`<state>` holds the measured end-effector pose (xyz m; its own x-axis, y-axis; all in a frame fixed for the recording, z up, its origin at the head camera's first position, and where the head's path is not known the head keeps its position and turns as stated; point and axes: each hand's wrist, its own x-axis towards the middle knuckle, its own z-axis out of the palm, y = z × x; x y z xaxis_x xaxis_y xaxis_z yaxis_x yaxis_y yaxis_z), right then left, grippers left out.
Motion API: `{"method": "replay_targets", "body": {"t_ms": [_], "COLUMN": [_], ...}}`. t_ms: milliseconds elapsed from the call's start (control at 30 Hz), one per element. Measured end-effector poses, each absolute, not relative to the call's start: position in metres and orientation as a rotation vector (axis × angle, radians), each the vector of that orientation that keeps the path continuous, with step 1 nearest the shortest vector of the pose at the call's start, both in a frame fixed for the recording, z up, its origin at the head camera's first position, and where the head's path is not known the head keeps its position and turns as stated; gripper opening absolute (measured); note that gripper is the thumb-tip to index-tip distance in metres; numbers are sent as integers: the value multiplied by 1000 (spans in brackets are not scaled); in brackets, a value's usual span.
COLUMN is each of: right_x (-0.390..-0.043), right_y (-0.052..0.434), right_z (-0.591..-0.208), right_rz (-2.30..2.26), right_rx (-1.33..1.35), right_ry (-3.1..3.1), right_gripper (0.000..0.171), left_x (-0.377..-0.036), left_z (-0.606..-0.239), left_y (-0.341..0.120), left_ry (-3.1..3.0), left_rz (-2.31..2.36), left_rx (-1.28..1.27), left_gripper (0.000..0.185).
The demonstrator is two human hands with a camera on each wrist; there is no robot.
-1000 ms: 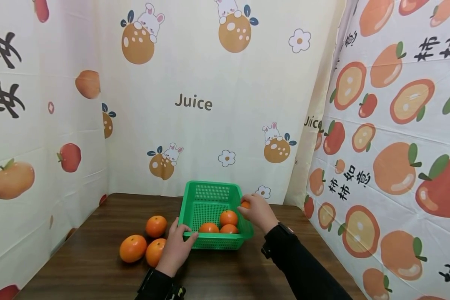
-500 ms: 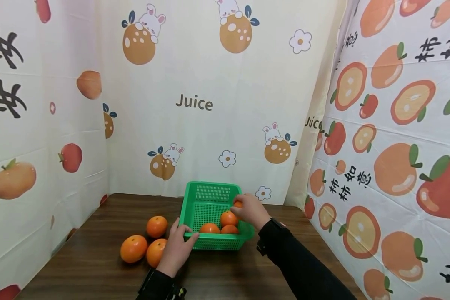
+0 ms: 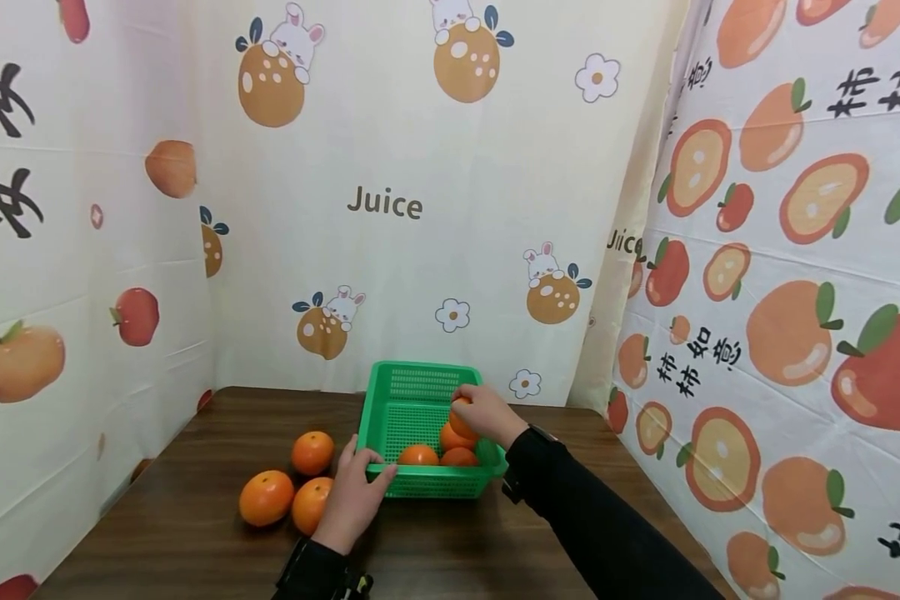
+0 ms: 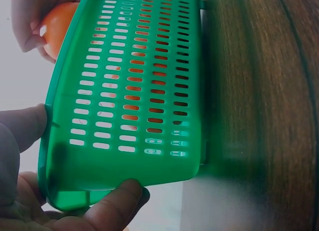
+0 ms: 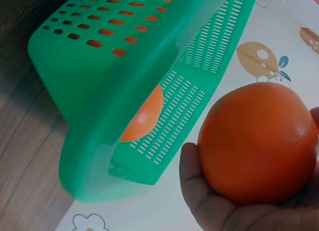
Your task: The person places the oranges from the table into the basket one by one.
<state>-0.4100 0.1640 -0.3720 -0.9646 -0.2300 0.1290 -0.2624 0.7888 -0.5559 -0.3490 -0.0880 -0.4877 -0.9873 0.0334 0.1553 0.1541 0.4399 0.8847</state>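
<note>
1. The right hand [image 3: 483, 414] has moved in from the basket's right rim over the last second and now holds its orange [image 3: 461, 414] over the green basket [image 3: 420, 392], fingers curled round the fruit; I judge the drop is near
2. The left hand [image 3: 356, 492] has stayed put, thumb and fingers pinching the basket's near left corner
3. Three oranges [image 3: 435, 450] lie in the basket; three more [image 3: 292, 487] sit on the table [image 3: 195, 533] just left of it
4. The right wrist view shows the fruit cupped in the palm, clear of the basket; the left wrist view shows the thumb [image 4: 117, 203] under the rim
</note>
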Motion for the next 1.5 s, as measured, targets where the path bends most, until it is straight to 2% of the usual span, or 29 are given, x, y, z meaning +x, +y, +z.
{"method": "replay_targets", "body": {"t_ms": [233, 433, 667, 867, 1000, 1233, 1500], "right_x": [-416, -414, -415, -419, -420, -422, -420], "right_y": [156, 157, 153, 148, 144, 140, 136], "right_z": [-375, -372, -366, -364, -360, -362, -361], "right_rz": [941, 967, 919, 822, 754, 658, 604], "right_rx": [465, 401, 300, 353, 385, 373, 372], "right_ry": [-2921, -2955, -3033, -3026, -3017, -3025, -3044], "right_gripper": [34, 34, 52, 49, 49, 59, 55], "left_x": [-348, -350, -350, -349, -347, -343, -345], "left_z": [-487, -486, -485, -486, -484, -484, -484], "left_y": [-94, -92, -91, -89, -89, -89, -85], "left_ry": [-2583, -2595, -2586, -2574, -2570, -2576, -2573], "left_rz": [-1570, -1572, -1559, -1566, -1573, -1565, -1564], "left_rx": [-153, -182, -197, -186, -189, -204, -197], "left_gripper": [28, 30, 34, 24, 24, 24, 25]}}
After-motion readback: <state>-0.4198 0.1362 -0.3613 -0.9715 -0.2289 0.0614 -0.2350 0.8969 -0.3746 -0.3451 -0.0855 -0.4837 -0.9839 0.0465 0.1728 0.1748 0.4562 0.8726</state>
